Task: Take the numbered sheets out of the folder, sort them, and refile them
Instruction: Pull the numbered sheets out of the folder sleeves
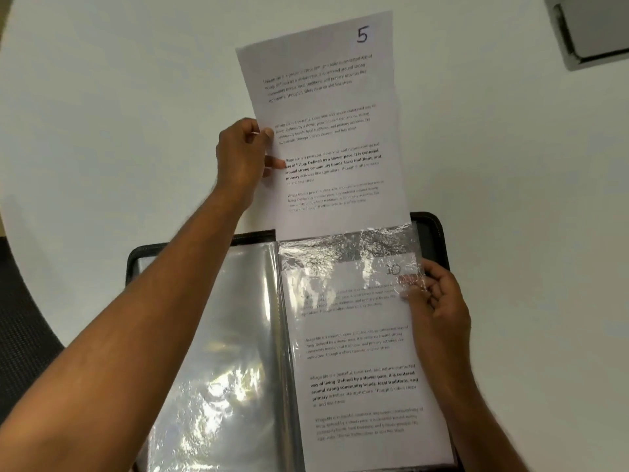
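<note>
A dark display folder (437, 233) lies open on the white table, its clear plastic sleeves (218, 335) catching glare. A printed sheet marked 5 (326, 131) sticks most of its length out of the top of the right-hand sleeve. My left hand (243, 158) pinches that sheet's left edge, thumb on the front. Behind the plastic of the same right page lies another printed sheet marked 10 (360, 369). My right hand (439, 298) grips the right sleeve's crinkled upper right edge.
The round white table (119, 114) extends past the folder on the left, right and far side. A white box-like object (592, 32) sits at the far right corner. A dark chair seat (20, 318) shows beyond the table's left edge.
</note>
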A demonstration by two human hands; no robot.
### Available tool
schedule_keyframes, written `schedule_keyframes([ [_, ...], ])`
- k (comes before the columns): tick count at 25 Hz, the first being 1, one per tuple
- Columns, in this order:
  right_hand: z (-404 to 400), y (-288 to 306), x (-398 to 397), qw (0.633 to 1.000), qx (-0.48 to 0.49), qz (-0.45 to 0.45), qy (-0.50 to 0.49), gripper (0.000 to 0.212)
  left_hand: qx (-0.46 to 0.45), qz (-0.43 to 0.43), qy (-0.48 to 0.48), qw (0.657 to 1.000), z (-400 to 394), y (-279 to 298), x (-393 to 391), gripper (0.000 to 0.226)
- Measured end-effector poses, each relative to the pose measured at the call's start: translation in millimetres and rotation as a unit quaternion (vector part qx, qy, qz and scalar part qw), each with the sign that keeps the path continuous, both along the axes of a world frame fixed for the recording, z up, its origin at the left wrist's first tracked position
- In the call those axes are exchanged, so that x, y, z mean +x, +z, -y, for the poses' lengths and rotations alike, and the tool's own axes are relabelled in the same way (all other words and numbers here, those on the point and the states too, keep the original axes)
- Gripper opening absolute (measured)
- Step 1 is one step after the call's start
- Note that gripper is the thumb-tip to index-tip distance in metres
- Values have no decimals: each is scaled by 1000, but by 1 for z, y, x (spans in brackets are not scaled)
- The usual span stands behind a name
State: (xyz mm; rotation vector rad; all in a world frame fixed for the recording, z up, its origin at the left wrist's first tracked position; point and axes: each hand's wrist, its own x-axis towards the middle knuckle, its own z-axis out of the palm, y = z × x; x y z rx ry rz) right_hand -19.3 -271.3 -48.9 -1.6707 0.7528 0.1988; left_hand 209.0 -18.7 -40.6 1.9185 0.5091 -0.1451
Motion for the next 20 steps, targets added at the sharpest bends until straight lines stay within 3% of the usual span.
schedule_keyframes([
  [7, -1, -2, -1, 1000, -7, -10, 4, 41, -5, 2, 39, 999, -3, -17, 33, 14],
  [10, -2, 0, 0, 1000, -11, -12, 11, 40, -6, 35, 49, 998, -4, -20, 23, 30],
  [15, 0, 10, 0, 998, -31, -23, 56, 38, 77, 110, -3, 991, -1, -18, -32, 29],
  [20, -5, 29, -2, 992, -31, -37, 114, 19, 80, 99, -33, 991, 2, -15, -129, 19],
])
